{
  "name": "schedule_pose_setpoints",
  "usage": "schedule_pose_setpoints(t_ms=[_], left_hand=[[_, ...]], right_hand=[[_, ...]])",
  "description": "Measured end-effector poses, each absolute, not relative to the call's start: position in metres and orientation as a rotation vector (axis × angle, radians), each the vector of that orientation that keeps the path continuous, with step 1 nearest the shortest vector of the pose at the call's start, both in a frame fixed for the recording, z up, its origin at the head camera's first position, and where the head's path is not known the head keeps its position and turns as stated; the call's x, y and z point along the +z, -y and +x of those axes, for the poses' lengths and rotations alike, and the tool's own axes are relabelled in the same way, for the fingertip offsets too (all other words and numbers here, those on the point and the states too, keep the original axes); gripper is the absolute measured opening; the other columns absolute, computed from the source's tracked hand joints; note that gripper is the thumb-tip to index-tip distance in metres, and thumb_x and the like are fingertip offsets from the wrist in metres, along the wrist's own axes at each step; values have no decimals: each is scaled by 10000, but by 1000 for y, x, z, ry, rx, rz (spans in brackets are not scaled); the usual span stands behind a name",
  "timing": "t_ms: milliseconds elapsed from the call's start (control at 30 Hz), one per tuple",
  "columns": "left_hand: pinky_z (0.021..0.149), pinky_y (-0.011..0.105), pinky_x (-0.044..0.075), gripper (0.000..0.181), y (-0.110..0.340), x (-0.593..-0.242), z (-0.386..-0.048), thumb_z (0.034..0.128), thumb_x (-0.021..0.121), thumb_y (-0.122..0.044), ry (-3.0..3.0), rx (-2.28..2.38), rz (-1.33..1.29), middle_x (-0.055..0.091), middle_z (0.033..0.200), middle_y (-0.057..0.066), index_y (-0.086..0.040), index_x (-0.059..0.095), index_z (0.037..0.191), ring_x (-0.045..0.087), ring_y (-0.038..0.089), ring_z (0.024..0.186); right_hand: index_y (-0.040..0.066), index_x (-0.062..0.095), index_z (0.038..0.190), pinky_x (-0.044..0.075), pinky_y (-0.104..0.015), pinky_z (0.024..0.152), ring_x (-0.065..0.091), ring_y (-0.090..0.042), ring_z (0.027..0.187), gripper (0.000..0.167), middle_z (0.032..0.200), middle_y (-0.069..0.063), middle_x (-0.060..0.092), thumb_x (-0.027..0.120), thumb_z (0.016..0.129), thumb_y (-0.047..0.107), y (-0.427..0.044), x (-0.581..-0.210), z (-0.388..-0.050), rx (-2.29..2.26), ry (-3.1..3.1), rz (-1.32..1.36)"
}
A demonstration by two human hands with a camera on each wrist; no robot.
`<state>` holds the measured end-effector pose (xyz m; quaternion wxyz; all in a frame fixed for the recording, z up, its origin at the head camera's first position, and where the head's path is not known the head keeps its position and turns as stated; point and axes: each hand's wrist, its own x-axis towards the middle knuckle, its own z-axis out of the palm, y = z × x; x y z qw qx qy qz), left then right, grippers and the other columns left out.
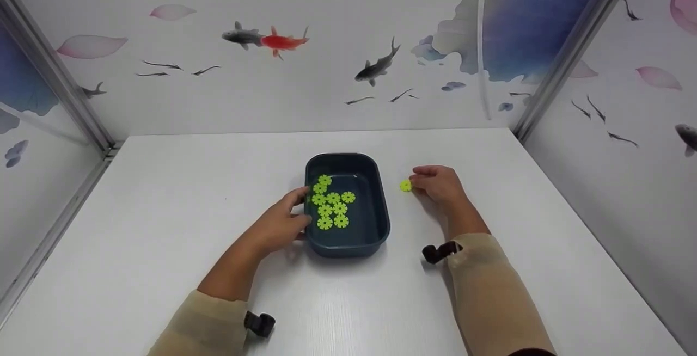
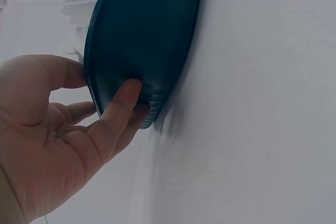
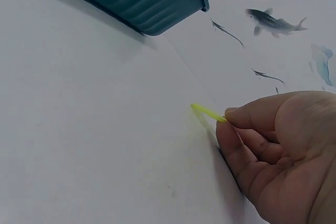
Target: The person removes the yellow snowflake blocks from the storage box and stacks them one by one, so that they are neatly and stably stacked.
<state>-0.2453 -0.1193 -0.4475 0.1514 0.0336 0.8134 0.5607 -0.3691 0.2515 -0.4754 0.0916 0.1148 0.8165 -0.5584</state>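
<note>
Firmly enough, it seems, we see the right hand (image 1: pixel 438 184) pinch one small yellow-green disc (image 1: pixel 405 185) between thumb and fingertip, holding it by its edge. The disc has a notched rim, like a flower, and it sits apart from a dark blue-green tray (image 1: pixel 348 251), to that tray's right. From the right wrist view it shows edge-on and tilted; we cannot quite tell whether its far edge touches the table (image 1: pixel 163 236).

Across the tray, we find the left hand (image 1: pixel 280 222) gripping the left side, its digits at the rim and outer wall. Inside, matching discs (image 1: pixel 332 198) lie clustered toward the left. Behind the white table we see a pale panel (image 1: pixel 326 94) printed with fish and petals.

As we judge it, so slim an edge could slip if the fingers twist or loosen, dropping the disc onto the table. A tug from the left hand could slide the tray and jumble its discs.
</note>
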Motion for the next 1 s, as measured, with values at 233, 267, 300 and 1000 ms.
schedule_pose_setpoints(t_ms=[233,267,300,1000], left_hand=[[1043,434,618,726,120,-447,-245,1041,557,-172,-2327,1607,97,314,1760,128,-189,271,1709,528,386,1498],[1044,434,618,726,120,-447,-245,1042,557,-172,-2325,1609,98,313,1760,129,-187,270,1709,527,388,1499],[1044,434,618,727,120,-448,-245,1041,557,-172,-2324,1609,100,313,1760,129,-186,270,1709,526,388,1499],[1084,453,596,721,120,-446,-245,1050,564,-182,-2353,1577,105,328,1757,117,-192,273,1709,484,395,1531]], right_hand=[[116,654,1438,560,-362,1129,665,-233,1262,400,1384,-110,695,683,1042,163,-253,-474,-368,-1647,-2410,368],[115,652,1442,561,-361,1128,665,-233,1261,402,1385,-112,695,681,1045,166,-254,-474,-368,-1645,-2412,364],[112,652,1445,563,-362,1123,667,-233,1259,404,1383,-113,698,681,1046,168,-254,-473,-368,-1643,-2418,356],[137,702,1380,628,-304,1000,701,-354,1274,384,1267,-110,726,735,1000,183,-207,-426,-350,-1848,-2361,70]])
